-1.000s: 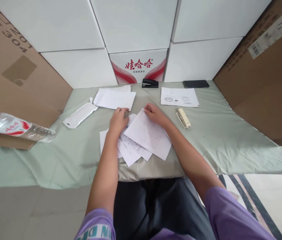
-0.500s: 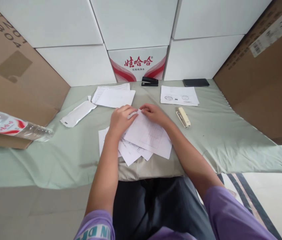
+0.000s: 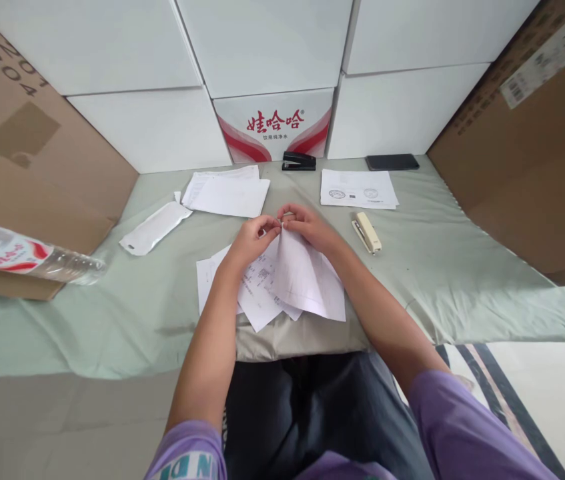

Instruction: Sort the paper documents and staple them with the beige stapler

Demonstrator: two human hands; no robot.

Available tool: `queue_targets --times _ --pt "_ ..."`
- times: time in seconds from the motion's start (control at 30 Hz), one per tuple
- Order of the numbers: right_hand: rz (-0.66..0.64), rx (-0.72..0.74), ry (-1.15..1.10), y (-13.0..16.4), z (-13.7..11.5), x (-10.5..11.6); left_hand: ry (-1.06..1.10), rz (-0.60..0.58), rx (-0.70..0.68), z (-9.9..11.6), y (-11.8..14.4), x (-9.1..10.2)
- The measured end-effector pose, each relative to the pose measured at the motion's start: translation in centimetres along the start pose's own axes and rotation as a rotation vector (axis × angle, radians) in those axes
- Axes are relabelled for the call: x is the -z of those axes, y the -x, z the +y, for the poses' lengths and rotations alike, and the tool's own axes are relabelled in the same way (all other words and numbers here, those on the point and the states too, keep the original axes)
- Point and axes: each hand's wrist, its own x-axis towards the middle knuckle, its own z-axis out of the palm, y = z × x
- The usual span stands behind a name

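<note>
My left hand (image 3: pixel 256 239) and my right hand (image 3: pixel 308 227) meet at the far corner of a sheet of paper (image 3: pixel 307 280). Both pinch that corner, fingertips nearly touching; exactly what lies between them is too small to see. The sheet bulges up in a fold and slopes toward me. Beneath it and to its left, several printed papers (image 3: pixel 261 297) lie fanned out on the cloth, partly covered by my left forearm. To the right of my right hand a cream stapler (image 3: pixel 366 233) rests on the cloth.
Behind my hands lie a stack of papers (image 3: pixel 229 193), a black stapler (image 3: pixel 299 161), stamped papers (image 3: pixel 359 189) and a phone (image 3: pixel 392 162). A white packet (image 3: pixel 156 228) and a water bottle (image 3: pixel 27 253) are on the left. White boxes (image 3: pixel 272 40) and cardboard cartons (image 3: pixel 527 167) enclose the green cloth (image 3: pixel 462 280).
The sheet has buckled upward and its left part has swung right, baring more print below. My left hand has shifted slightly right and down, its fingertips closer to my right hand's.
</note>
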Motion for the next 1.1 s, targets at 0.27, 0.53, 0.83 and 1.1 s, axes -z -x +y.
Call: queue_targets --times 0.27,0.53,0.83,1.1 --pt "0.03 -0.097 -0.163 0.3 -0.4 -0.3 -0.352 0.105 -0.139 1.4 0.7 -1.0" --pt "0.094 -0.145 -0.148 0.3 -0.6 -0.2 -0.585 0.087 -0.27 1.4 0.9 -0.6" --pt "0.074 -0.208 -0.293 0.2 -0.1 -0.3 -0.595 0.163 -0.297 0.8 0.7 -1.7" --pt "0.086 -0.184 -0.305 0.8 -0.7 -1.0 -0.672 0.239 -0.209 0.9 0.5 -2.5"
